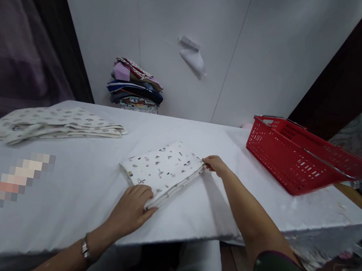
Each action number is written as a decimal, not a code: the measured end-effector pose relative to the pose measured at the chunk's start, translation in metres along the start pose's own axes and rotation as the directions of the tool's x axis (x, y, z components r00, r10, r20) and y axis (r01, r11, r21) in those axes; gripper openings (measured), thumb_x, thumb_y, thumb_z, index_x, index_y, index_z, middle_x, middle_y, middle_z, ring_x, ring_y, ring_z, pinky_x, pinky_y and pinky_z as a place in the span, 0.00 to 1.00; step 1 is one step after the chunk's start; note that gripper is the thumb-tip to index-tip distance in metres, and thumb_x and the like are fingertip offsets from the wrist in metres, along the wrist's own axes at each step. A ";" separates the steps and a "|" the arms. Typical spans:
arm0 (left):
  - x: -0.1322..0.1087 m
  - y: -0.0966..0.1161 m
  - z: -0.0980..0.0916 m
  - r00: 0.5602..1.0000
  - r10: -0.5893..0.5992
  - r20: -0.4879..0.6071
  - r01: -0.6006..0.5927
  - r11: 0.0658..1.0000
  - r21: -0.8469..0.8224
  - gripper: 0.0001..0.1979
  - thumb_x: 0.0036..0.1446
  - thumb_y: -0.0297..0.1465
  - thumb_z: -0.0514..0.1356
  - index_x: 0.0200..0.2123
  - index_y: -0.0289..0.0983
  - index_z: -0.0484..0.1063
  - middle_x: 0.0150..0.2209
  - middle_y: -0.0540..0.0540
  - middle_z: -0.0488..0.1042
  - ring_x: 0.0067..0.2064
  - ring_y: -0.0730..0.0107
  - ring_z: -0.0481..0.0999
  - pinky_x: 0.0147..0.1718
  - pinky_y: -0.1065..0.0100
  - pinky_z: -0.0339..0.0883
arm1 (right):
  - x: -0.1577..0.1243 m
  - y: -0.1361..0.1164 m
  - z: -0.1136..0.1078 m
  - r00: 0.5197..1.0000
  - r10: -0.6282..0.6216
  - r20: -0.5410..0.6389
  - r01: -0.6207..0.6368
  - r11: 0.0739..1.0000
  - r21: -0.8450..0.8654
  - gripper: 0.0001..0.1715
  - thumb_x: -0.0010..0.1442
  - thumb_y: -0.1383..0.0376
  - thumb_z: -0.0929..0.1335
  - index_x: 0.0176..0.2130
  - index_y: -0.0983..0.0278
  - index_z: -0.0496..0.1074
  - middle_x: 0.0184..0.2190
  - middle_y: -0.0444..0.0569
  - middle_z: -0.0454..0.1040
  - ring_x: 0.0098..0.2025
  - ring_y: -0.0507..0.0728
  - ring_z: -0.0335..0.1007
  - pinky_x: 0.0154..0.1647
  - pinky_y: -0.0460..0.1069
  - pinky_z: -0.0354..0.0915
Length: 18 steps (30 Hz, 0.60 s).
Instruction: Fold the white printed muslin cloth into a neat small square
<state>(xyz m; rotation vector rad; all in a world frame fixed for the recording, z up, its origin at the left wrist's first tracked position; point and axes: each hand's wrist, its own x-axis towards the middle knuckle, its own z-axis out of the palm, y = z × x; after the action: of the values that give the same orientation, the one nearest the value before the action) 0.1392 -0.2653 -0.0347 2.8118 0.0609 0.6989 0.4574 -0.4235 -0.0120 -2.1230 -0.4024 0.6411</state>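
Note:
A folded white cloth (165,165) with small printed motifs lies on the white-covered table (85,212) in front of me. My left hand (134,206) grips its near corner, fingers on top and thumb along the near edge. At the right corner, my right hand (214,164) pinches the layered fabric between thumb and fingers. The layers show along the edge between my hands.
Another patterned cloth (60,127) lies loosely folded at the far left. A red plastic basket (277,161) with metal handles stands on the right. Folded fabrics (135,88) are stacked by the back wall. A blurred-out patch (16,177) covers something at left.

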 end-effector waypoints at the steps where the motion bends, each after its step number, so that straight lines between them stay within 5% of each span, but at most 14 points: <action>1: -0.001 0.000 0.000 1.000 -0.004 0.003 0.004 1.000 0.005 0.09 0.54 0.36 0.58 0.35 0.39 0.64 0.38 0.46 0.70 0.42 0.61 0.68 0.42 0.57 0.62 | -0.001 0.000 0.000 1.000 0.000 0.010 0.000 1.000 0.007 0.10 0.55 0.62 0.70 0.27 0.67 0.70 0.22 0.45 0.72 0.20 0.46 0.62 0.20 0.41 0.56; 13: -0.007 0.004 0.002 0.997 0.065 0.031 -0.067 0.994 0.083 0.07 0.59 0.32 0.52 0.29 0.38 0.63 0.32 0.45 0.68 0.36 0.63 0.65 0.37 0.60 0.61 | 0.000 0.006 0.004 0.996 0.064 0.060 -0.060 0.996 -0.070 0.11 0.54 0.60 0.69 0.28 0.66 0.70 0.20 0.44 0.70 0.21 0.49 0.65 0.21 0.43 0.59; 18: -0.013 0.007 0.006 0.999 0.044 0.013 -0.045 0.993 0.110 0.05 0.58 0.31 0.54 0.29 0.37 0.63 0.32 0.45 0.68 0.37 0.63 0.65 0.40 0.60 0.60 | -0.001 0.012 0.009 0.995 0.022 0.093 -0.006 0.986 -0.168 0.14 0.55 0.60 0.68 0.24 0.67 0.67 0.14 0.40 0.62 0.18 0.47 0.56 0.20 0.43 0.54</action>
<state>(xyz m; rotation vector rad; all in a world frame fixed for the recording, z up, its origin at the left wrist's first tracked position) 0.1302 -0.2750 -0.0435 2.9305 0.0356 0.7109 0.4521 -0.4250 -0.0256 -2.2616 -0.5098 0.7400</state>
